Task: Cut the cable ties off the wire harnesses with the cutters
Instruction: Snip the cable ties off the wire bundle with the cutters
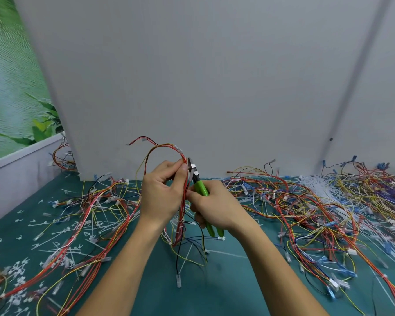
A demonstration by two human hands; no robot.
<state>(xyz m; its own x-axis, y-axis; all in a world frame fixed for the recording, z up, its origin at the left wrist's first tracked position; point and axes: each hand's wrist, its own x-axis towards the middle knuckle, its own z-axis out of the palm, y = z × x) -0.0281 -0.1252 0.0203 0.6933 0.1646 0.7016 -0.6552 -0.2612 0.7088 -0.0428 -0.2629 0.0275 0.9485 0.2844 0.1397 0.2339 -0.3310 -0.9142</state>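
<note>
My left hand [163, 192] pinches a wire harness [160, 151] of red, orange and yellow wires, held up above the green mat so that it arches over the hand and hangs below it. My right hand [214, 208] grips the green-handled cutters [201, 187], handles running down through the fist. The cutters' dark jaws [191, 167] sit against the harness right beside my left thumb and fingertips, where a small white cable tie [193, 166] shows. Another white tie wraps the hanging bundle lower down [180, 228].
More harnesses are heaped on the mat at the right [317, 201] and spread at the left [96, 206]. Cut white tie pieces [21, 270] litter the near-left mat. A grey panel [214, 87] stands close behind, and a low white wall [21, 179] edges the left.
</note>
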